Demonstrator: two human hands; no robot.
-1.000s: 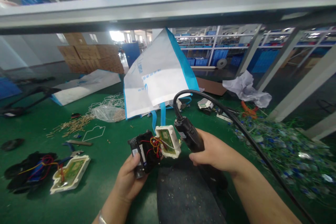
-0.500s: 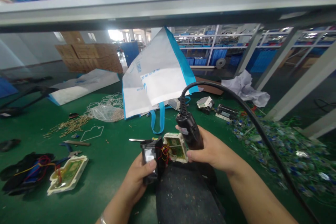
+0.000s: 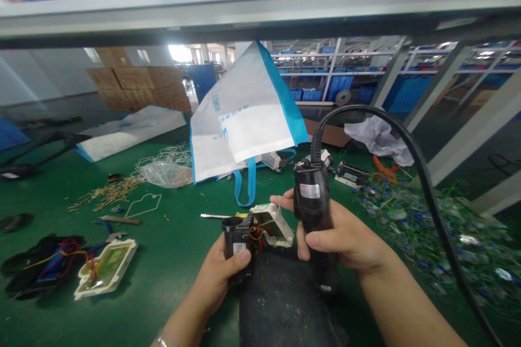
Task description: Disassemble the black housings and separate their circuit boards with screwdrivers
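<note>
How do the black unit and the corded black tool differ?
The black unit, in the left hand, shows thin red and yellow wires; the black tool, in the right hand, has one thick black cord. The black unit looks shorter than the black tool. Both bear a pale label.

i have one head-worn view: it faces forward and down, close over the green surface (image 3: 171, 260), looking out beneath the shelf (image 3: 260, 8).
</note>
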